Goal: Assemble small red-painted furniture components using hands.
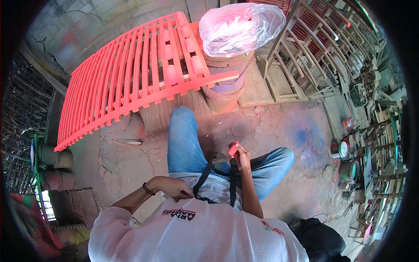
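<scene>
My right hand (242, 158) is raised over my lap, its fingers closed around a small coral-red block (234, 149). My left hand (176, 187) is curled at the front of my white shirt, beside the dark strap (203, 180). Something small and dark shows by its fingertips, too unclear to name. Ahead of my knees a coral-painted slatted rack (124, 65) lies raised above the ground. Several coral cylindrical pieces (172, 75) sit on its slats toward the right end.
A clear plastic bag (240, 29) lies on top of a drum (224, 94) beside the rack. Wooden frames (301, 56) are stacked at the far right. Paint cans (340, 150) and wood pieces line the right side. A black bag (316, 240) lies behind me at the right.
</scene>
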Tool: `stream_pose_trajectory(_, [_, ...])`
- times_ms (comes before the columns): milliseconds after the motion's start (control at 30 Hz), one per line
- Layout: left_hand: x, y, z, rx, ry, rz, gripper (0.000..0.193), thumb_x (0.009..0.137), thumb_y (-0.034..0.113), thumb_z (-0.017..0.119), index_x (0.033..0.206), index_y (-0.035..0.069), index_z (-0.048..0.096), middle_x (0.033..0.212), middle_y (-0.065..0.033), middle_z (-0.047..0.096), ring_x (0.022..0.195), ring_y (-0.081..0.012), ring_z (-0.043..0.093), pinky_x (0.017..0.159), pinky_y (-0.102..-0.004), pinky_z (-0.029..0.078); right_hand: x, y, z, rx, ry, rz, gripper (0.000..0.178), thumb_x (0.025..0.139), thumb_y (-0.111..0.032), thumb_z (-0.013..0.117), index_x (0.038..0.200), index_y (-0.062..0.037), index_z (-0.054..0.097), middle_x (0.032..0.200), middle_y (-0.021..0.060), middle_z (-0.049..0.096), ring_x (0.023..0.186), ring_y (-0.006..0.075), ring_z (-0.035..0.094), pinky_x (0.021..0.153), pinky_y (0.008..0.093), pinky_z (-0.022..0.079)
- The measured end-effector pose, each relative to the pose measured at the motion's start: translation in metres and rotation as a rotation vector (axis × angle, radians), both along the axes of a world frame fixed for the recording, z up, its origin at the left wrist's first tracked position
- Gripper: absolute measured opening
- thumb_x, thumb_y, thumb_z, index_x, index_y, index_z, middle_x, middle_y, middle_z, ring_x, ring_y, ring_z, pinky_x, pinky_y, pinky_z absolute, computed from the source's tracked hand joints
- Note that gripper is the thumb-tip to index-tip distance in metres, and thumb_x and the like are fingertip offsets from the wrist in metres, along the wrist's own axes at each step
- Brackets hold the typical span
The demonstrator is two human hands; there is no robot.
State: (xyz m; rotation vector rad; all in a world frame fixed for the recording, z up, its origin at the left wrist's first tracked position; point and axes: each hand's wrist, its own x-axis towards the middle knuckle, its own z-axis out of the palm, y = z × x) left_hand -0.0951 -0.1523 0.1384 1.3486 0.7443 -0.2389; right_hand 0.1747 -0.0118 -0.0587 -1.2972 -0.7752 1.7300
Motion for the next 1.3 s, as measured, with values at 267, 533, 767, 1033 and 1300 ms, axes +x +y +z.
stream_pose_trajectory(267, [-0.001,0.0,0.002,-0.022,-0.044,-0.014,0.036,0.095,0.015,0.052,0.13,0.008,0.056,0.098,-0.0082,0.068,0.077,-0.0133,0.058,0.071,-0.0297,0.049,-0.001,-0.001,0.002,0.005,0.034,-0.003,0.028,0.09,-0.027,0.064,0.097,-0.0005,0.068,0.074,0.0012,0.063,0.056,0.0082,0.055,0.05,0.0216,0.043])
stream_pose_trajectory(533, [0.004,-0.022,-0.036,0.285,-0.335,0.076,0.037,0.094,0.013,0.053,0.129,0.004,0.055,0.103,-0.0155,0.068,0.083,-0.0202,0.061,0.077,-0.0335,0.048,-0.001,0.0,-0.005,-0.002,0.079,-0.029,0.028,0.089,-0.025,0.065,0.1,0.0008,0.068,0.08,0.0022,0.064,0.06,0.0093,0.058,0.053,0.0228,0.048])
stream_pose_trajectory(767, [-0.007,-0.004,0.001,0.077,-0.059,-0.058,0.032,0.096,0.012,0.05,0.125,0.0,0.057,0.105,-0.0163,0.067,0.091,-0.0199,0.062,0.08,-0.0328,0.048,0.0,-0.001,-0.002,-0.026,0.037,-0.005,0.028,0.09,-0.026,0.064,0.098,0.0,0.067,0.079,0.002,0.064,0.061,0.0093,0.057,0.054,0.0229,0.046])
stream_pose_trajectory(1033, [0.004,-0.023,-0.026,0.216,-0.259,0.084,0.033,0.094,0.011,0.05,0.125,0.0,0.057,0.104,-0.0191,0.067,0.088,-0.0238,0.062,0.078,-0.0359,0.049,0.004,0.0,-0.002,-0.003,0.033,0.035,0.031,0.09,-0.026,0.065,0.101,0.0019,0.067,0.079,0.0026,0.064,0.061,0.01,0.057,0.055,0.0231,0.046])
stream_pose_trajectory(1300, [-0.006,-0.008,-0.012,0.039,0.007,-0.029,0.032,0.094,0.013,0.054,0.125,0.004,0.058,0.098,-0.0136,0.07,0.08,-0.0163,0.062,0.072,-0.0337,0.048,0.002,-0.001,-0.009,0.005,0.12,0.02,0.033,0.09,-0.025,0.064,0.107,0.0029,0.065,0.089,0.0059,0.067,0.071,0.0124,0.063,0.059,0.0241,0.05])
